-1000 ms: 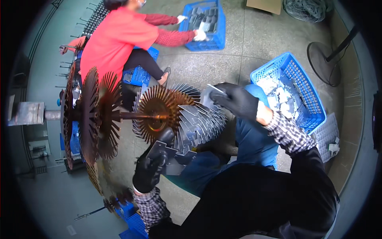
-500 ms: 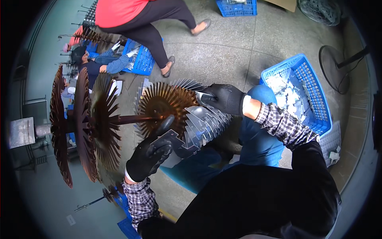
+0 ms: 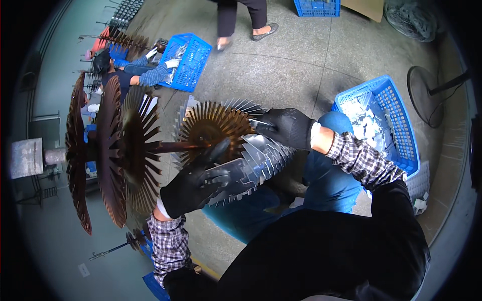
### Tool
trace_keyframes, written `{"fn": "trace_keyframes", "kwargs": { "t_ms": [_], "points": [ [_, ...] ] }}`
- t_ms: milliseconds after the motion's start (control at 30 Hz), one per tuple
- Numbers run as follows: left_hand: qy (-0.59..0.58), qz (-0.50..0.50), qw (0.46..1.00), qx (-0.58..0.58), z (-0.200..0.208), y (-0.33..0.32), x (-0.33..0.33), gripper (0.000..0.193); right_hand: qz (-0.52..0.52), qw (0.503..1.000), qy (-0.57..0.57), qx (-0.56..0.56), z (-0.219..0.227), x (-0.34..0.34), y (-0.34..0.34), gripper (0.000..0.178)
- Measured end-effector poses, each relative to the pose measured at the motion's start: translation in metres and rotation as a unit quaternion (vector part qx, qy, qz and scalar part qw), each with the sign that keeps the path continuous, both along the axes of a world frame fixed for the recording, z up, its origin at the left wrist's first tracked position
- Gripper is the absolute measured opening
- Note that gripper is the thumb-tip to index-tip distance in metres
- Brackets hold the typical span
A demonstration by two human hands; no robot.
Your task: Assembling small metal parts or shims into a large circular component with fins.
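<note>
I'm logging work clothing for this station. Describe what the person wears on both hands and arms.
Both hands wear black knit gloves: the left hand and the right hand. The left glove shows a white edge at the wrist. Both forearms are covered by checked sleeves in dark and light squares, with cuffs at the wrists. Over the upper arms lies a plain black outer garment.
</note>
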State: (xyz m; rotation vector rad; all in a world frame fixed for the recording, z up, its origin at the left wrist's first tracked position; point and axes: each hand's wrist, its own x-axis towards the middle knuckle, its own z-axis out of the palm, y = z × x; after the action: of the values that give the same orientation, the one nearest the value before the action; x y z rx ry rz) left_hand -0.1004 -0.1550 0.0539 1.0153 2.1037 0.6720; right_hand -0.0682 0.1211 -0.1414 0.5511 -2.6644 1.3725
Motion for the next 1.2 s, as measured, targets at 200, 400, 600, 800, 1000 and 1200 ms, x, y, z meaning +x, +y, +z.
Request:
{"fn": "trace_keyframes", "kwargs": {
  "t_ms": [200, 400, 600, 800, 1000, 1200],
  "points": [
    [0.079, -0.069, 0.994, -0.007, -0.013, 0.005, -0.011, 0.068, 0.001, 0.999, 0.042, 0.021, 0.01, 0.002, -0.004, 0.025],
    [0.086, -0.068, 0.991, -0.083, -0.019, 0.014, -0.021, 0.07, 0.004, 0.995, 0.077, 0.065, 0.012, -0.001, -0.008, 0.024],
    [0.138, -0.116, 0.975, -0.129, -0.019, 0.03, -0.025, 0.076, 0.032, 0.988, 0.114, 0.094, 0.015, -0.003, -0.008, 0.027],
    [0.14, -0.138, 0.953, -0.231, -0.014, 0.046, -0.025, 0.079, 0.022, 0.989, 0.105, 0.1, 0.029, 0.001, -0.01, 0.027],
    [0.159, -0.144, 0.958, -0.189, -0.024, 0.039, -0.025, 0.077, 0.021, 0.988, 0.117, 0.095, 0.033, 0.003, -0.01, 0.03],
    [0.14, -0.137, 0.948, -0.25, -0.013, 0.052, -0.026, 0.075, 0.019, 0.986, 0.14, 0.092, 0.029, 0.002, -0.007, 0.031]
  ]
}}
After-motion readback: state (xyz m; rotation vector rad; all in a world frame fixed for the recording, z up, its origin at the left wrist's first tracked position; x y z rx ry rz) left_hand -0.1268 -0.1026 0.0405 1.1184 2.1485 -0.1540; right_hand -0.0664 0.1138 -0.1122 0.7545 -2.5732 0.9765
